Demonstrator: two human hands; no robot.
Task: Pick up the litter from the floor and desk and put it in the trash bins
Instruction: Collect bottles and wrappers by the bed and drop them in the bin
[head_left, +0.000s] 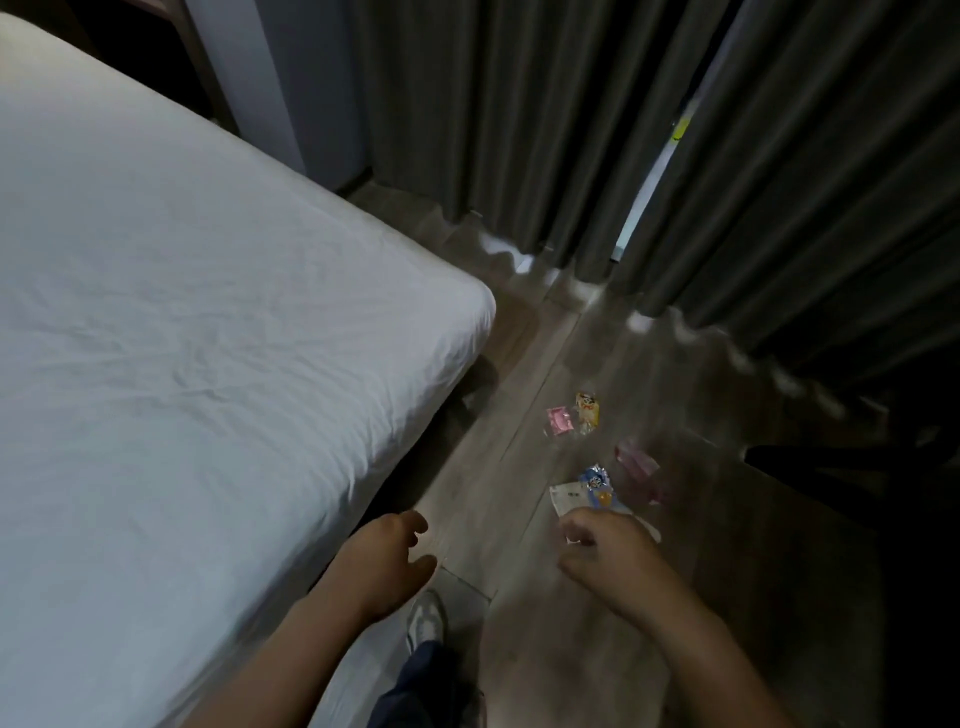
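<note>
Several wrappers lie on the wooden floor between the bed and the curtains. A pink wrapper (559, 420) and a yellow one (587, 409) sit farthest away. Nearer are a blue and orange wrapper (597, 483), a clear pinkish bag (640, 470) and a white paper (567, 496). My right hand (610, 551) hovers just over the near edge of the white paper, fingers curled apart, holding nothing. My left hand (387, 558) hangs open beside the bed's edge, empty. No trash bin is in view.
A bed with a white sheet (182, 338) fills the left side. Dark grey curtains (545, 130) hang along the back, with a bright gap. A dark piece of furniture (857, 467) stands at the right. My shoe (426, 621) rests on the floor below my hands.
</note>
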